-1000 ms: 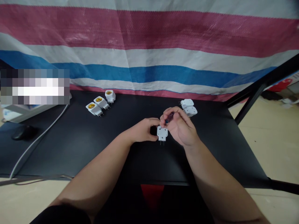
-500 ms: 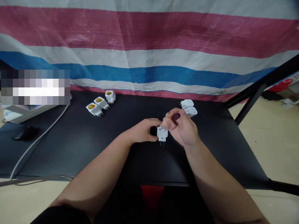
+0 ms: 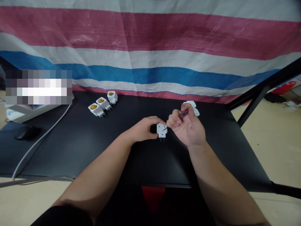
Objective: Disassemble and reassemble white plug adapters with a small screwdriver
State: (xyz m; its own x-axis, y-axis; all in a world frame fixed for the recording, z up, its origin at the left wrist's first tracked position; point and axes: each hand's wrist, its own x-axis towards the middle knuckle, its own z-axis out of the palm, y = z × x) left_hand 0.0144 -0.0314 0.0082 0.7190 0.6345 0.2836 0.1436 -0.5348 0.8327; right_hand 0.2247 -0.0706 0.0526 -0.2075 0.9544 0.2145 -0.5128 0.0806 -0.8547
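My left hand [image 3: 147, 129] grips a white plug-in lamp socket [image 3: 161, 129] by its left side, thumb below and fingers above. Its flat back with several holes faces me, and its two metal prongs point toward the table's near edge. In my right hand [image 3: 188, 127], closed and palm up, is a screwdriver [image 3: 183, 114] with a dark, see-through handle. The thin shaft reaches down-left over the socket's back; whether its tip sits in a hole, I cannot tell. Behind that hand lie two more white sockets [image 3: 195, 111], partly hidden, backs up.
At the back left, three white sockets [image 3: 101, 102] with gold-coloured insides stand on the black table [image 3: 138, 163]. Further left are a black mouse [image 3: 27, 132], a grey cable [image 3: 43, 135] and a blurred-out white device [image 3: 25, 112]. A striped sheet [image 3: 150, 58] hangs behind; a black table frame [image 3: 252, 97] rises at right.
My right hand has shifted slightly right and tilted the screwdriver, so its shaft now shows over the socket. My left hand and the socket sit slightly higher in view.
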